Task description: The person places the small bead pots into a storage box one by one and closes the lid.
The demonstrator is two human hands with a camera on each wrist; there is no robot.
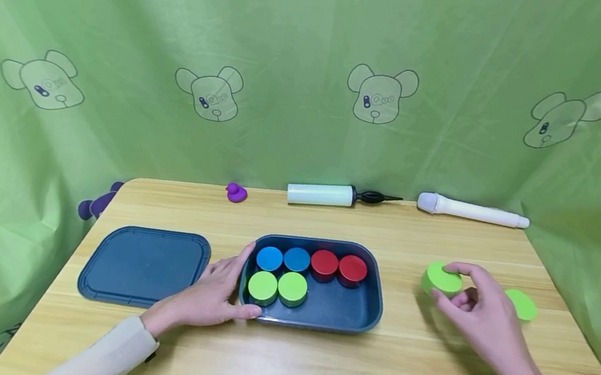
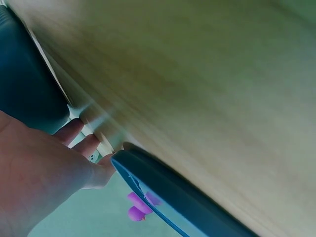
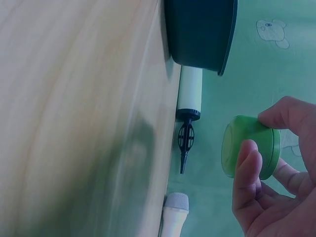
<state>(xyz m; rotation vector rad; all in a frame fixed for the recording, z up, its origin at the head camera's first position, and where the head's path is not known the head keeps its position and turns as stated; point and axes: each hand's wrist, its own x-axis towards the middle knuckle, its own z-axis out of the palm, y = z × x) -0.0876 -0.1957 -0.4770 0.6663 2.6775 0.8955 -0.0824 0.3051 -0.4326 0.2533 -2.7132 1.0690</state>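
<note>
A dark blue box holds two blue, two red and two green round tubs. My left hand rests against its left end, thumb at the front corner, with straight fingers along the side; that hand lies between the box wall and the dark lid. On the right, my right hand pinches a green round lidded tub between thumb and fingers. The right wrist view shows this tub raised off the table. Another green round piece lies behind the right hand, partly hidden.
The box's dark blue lid lies flat on the left. Along the table's back edge are a purple duck, a white hand pump with a black nozzle, and a white microphone. A green curtain hangs behind.
</note>
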